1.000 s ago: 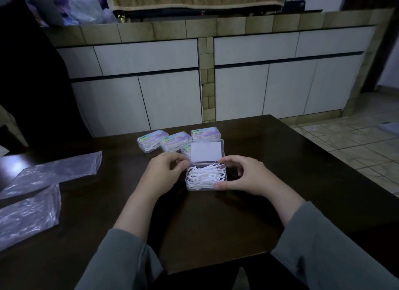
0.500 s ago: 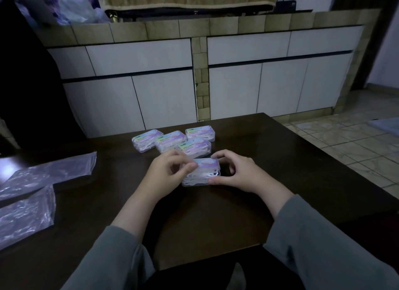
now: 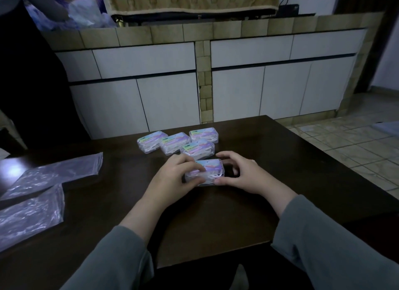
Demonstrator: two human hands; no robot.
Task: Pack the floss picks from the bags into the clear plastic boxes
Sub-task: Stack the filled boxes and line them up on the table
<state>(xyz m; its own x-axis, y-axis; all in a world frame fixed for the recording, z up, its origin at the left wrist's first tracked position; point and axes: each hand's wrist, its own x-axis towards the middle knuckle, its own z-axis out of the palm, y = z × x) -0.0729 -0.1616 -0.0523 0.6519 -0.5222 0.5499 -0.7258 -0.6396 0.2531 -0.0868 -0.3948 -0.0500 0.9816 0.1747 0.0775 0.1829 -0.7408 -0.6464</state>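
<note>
Floss picks [image 3: 212, 175] lie inside the nearest clear plastic box [image 3: 205, 172], which rests on the dark table [image 3: 216, 225] directly in front of the person, lid down over the contents.

Head view: the step in hand appears to be closing this box. The left hand [image 3: 172, 177] grips its left end, fingers curled over the lid and thumb against the front wall. The right hand [image 3: 241, 174] sits at the right end with fingers arched and spread; only the thumb tip touches the box's front corner, so this hand holds nothing. Four filled boxes [image 3: 177, 143] stand just beyond. Two flattened bags [image 3: 38, 192] lie well apart at the left. The next move likely calls for pressing the lid until it latches, then placing the box beside the others
</note>
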